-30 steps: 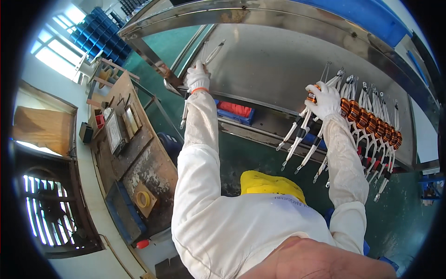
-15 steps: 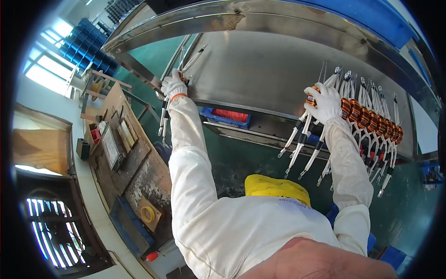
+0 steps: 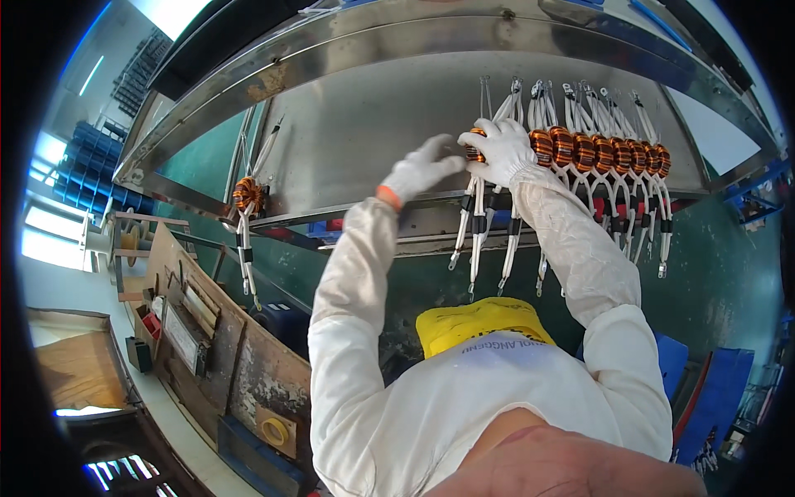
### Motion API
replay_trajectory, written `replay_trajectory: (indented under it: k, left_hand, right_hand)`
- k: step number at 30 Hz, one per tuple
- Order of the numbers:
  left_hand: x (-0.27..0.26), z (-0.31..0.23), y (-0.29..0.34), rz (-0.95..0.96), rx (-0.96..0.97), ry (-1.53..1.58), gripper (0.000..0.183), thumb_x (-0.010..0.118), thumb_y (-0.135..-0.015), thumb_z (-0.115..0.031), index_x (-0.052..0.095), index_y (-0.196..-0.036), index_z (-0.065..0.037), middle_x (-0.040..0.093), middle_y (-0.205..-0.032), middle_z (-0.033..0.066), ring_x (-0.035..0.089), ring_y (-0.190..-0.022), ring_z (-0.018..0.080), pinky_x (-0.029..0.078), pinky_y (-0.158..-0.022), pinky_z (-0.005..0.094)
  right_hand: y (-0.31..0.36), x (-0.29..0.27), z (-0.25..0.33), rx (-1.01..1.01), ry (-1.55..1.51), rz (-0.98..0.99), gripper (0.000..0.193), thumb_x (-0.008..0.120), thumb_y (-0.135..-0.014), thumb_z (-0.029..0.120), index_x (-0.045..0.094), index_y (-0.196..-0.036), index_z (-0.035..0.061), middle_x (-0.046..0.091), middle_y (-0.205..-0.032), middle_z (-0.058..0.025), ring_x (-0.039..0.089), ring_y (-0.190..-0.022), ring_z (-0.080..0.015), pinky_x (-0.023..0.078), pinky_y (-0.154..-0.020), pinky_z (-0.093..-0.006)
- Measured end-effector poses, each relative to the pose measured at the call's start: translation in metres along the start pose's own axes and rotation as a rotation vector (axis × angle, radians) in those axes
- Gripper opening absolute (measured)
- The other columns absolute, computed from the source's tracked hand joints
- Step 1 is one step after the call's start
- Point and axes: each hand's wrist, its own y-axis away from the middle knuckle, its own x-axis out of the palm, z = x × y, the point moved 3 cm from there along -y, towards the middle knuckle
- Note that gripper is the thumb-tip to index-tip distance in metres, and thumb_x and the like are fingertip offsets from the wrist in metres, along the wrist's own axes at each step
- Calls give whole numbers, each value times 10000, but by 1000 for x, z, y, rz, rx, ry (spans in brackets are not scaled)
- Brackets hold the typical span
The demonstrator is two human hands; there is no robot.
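Note:
My right hand (image 3: 503,154), in a white glove, is closed round a copper-wound ring coil (image 3: 474,146) at the left end of a row. White-sleeved leads with metal lugs hang below that coil, and thin metal rods stand above it. Just left of it is my left hand (image 3: 421,171), also gloved, slightly blurred, its fingers stretched toward the coil and nothing in them. Several more copper coils (image 3: 582,153) sit side by side to the right, their white leads (image 3: 623,199) running up and down. A single coil (image 3: 248,195) hangs at the left end of the metal bench.
The steel bench (image 3: 348,124) has a raised metal rail (image 3: 373,41) across its far side. Below its front edge are blue bins (image 3: 327,229). A worn wooden worktable (image 3: 240,348) with a yellow tape roll (image 3: 275,431) stands at left. Blue panels (image 3: 720,398) lie at lower right.
My left hand has let go of the coil at the left end and moved right, close to my right hand. My right hand stays on its coil. The view has shifted.

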Motion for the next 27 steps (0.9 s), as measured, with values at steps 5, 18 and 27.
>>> replay_trajectory:
  k: [5,18,27]
  left_hand:
    - [43,-32,-30,-43,-247,84,935,707,-757,-579,424,-1433,3,619,-1280,264,585,-1231,382,448,-1039,402]
    - [17,-7,-6,-281,-407,77,875,727,-756,-472,422,-1381,59,659,-1168,263,673,-1065,368,522,-923,408]
    - [-79,100,51,-676,-514,-286,704,782,-762,-343,470,-1321,-49,579,-1304,214,617,-1141,407,522,-935,460]
  right_hand:
    - [15,-3,-21,-18,-158,-89,643,786,-722,369,557,-1309,242,556,-1331,-79,500,-1264,-332,358,-1111,-468]
    - [40,-20,-49,5,-106,-12,469,749,-778,350,618,-1201,195,550,-1331,-93,482,-1262,-340,371,-1088,-451]
    - [40,-21,-44,12,-64,-43,464,738,-779,349,613,-1201,203,543,-1362,-94,490,-1245,-348,383,-1081,-442]
